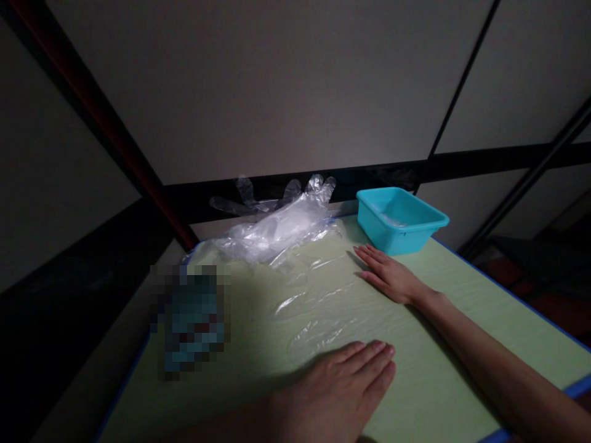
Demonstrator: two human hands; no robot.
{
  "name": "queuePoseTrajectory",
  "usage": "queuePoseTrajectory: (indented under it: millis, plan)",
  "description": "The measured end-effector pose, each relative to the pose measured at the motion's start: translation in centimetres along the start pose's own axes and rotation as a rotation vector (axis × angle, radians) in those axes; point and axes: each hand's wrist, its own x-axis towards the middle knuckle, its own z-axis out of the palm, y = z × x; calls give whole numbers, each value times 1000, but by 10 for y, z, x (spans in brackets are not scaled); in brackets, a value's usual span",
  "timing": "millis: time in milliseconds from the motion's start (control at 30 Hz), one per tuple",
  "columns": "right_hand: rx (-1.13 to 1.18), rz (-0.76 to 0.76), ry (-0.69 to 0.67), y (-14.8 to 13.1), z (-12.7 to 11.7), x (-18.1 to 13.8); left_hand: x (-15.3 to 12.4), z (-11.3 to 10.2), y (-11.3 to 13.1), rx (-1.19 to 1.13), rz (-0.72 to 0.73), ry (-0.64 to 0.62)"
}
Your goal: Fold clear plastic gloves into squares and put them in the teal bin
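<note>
A clear disposable plastic glove [318,307] lies spread flat on the pale green tabletop, its outline faint. My left hand [339,384] reaches in from the bottom, beside the glove's near edge; its fingers are stretched out and hold nothing. On the glove's right side, my right hand [388,275] lies low over the table with fingers extended, empty too. Whether either palm presses on the film, I cannot tell. Behind the flat glove sits a crumpled pile of clear plastic gloves [277,227], some fingers sticking up against the wall.
A turquoise plastic basin [392,237] stands at the back right, with some clear film inside. At the left edge is a blurred-out teal package [194,326]. The green table [462,289] has a blue rim and meets a panelled wall [286,92] behind.
</note>
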Motion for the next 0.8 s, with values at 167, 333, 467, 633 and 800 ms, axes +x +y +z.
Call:
queuePoseTrajectory:
  millis: [167, 333, 467, 633, 800]
  plan:
    - [-11, 44, 36, 4, -3, -2, -1, -2, 0, -1, 5, 12]
    - [-53, 145, 114, -15, -9, 2, -2, -2, 0, -12, 7, 29]
    - [29, 47, 56, -48, -4, 8, -1, 0, 0, -19, 3, 26]
    - [-31, -43, -79, -62, 12, 11, -1, 0, 1, -22, -3, 26]
    - [-59, -12, -101, -55, 16, 10, -3, 3, 2, -24, -9, 26]
